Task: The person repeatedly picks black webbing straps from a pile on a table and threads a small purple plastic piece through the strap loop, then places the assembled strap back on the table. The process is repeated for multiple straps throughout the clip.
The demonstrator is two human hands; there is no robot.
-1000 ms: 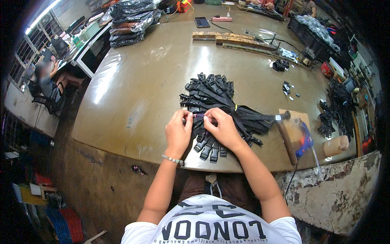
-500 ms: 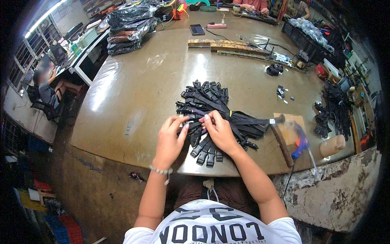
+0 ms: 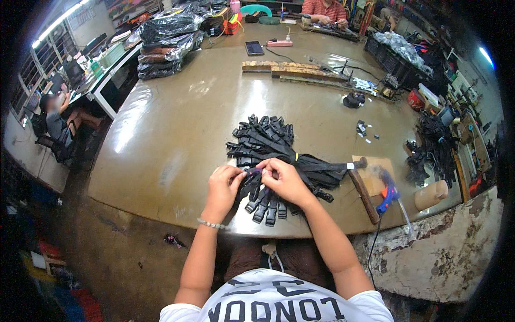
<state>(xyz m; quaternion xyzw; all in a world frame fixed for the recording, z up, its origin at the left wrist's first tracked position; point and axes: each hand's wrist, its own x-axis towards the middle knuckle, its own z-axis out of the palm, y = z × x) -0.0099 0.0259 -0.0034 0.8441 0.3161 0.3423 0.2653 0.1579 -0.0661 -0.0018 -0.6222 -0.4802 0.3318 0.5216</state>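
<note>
A large bundle of black webbing straps with plastic buckles [image 3: 263,137] lies on the brown table in front of me, gathered by a yellow tie [image 3: 296,156]. At its near side, a narrow dark purple strip [image 3: 251,172] stretches between my fingertips. My left hand [image 3: 223,185] pinches the strip's left end. Thumb and fingers of my right hand [image 3: 283,181] are closed on its right end, and they partly hide it. Below my right hand, several black buckles [image 3: 264,209] fan out toward the table's near edge.
Right of the bundle lie a wooden-handled hammer [image 3: 366,198], a cardboard piece [image 3: 382,170], a blue glue gun [image 3: 388,197] and a beige cylinder [image 3: 432,195]. Wooden strips [image 3: 295,70] and a phone [image 3: 254,48] are farther back. Plastic-wrapped stacks [image 3: 166,45] stand far left. Another person [image 3: 324,12] works across the table.
My two hands have drawn slightly closer to each other, and the purple strip now shows more plainly between them. The whole view has shifted a little.
</note>
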